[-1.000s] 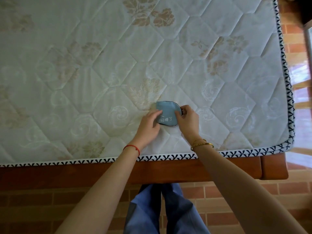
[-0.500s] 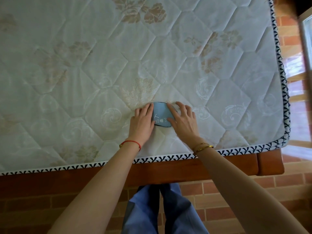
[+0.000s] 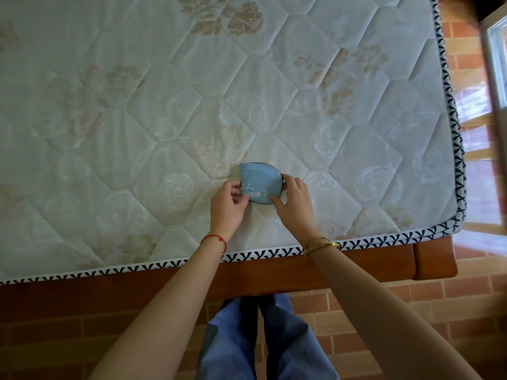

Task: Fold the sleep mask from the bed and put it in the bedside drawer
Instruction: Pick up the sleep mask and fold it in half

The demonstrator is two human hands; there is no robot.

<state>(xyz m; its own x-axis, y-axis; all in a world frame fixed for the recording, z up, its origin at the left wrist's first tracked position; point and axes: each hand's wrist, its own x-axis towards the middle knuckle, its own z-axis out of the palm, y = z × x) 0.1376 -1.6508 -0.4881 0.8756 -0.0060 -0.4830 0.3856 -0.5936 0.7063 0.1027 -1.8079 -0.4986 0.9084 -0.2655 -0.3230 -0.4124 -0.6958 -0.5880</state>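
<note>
The light blue sleep mask [image 3: 259, 181], folded in half with white writing on top and a dark edge, lies on the quilted white mattress [image 3: 164, 105] near its front edge. My left hand [image 3: 227, 207] pinches the mask's left lower corner between thumb and fingers. My right hand [image 3: 295, 202] grips the mask's right side, thumb on its lower edge and fingers around the right end. The bedside drawer is not in view.
The mattress has a black-and-white patterned border [image 3: 452, 133] and rests on a reddish wooden bed frame [image 3: 356, 270]. The floor is brick [image 3: 411, 311]. A wooden frame or window [image 3: 493, 78] stands at the right. My blue trousers [image 3: 260, 338] show below.
Half a second ago both hands pressed flat on the mask. Now the fingers have curled and grip its left and right edges, uncovering more of the mask.
</note>
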